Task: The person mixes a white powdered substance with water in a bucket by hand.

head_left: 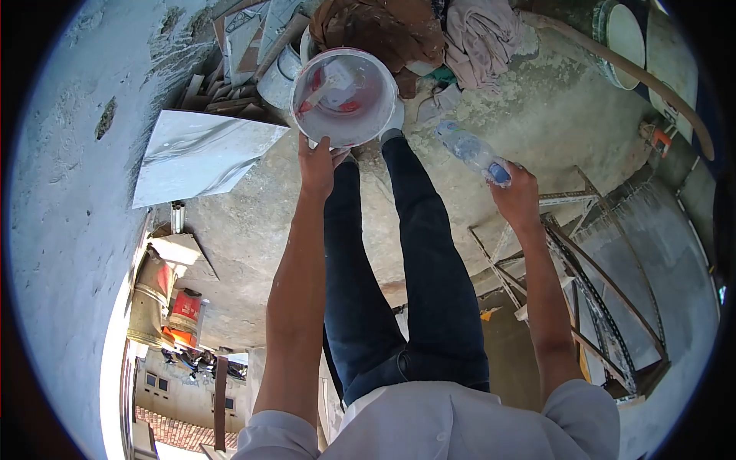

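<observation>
My left hand (pixel 317 162) grips the near rim of a whitish plastic bucket (pixel 355 132), fingers closed over its edge. Inside the bucket lie a scraper-like tool with a pale handle (pixel 313 98) and some red and white pieces that I cannot make out. Off to the right, my right hand (pixel 515 192) is closed around the blue-capped end of a clear plastic bottle (pixel 466 146). The bottle is tilted, its base pointing away to the upper left. It is apart from the bucket.
A marbled tile (pixel 207 157) leans by the left wall, with broken tile pieces (pixel 257 38) behind it. Brown cloth (pixel 376 31) and pale cloth (pixel 483 38) lie beyond the bucket. Metal angle frames (pixel 590 284) stand at right. A hose (pixel 629 69) curves across the upper right.
</observation>
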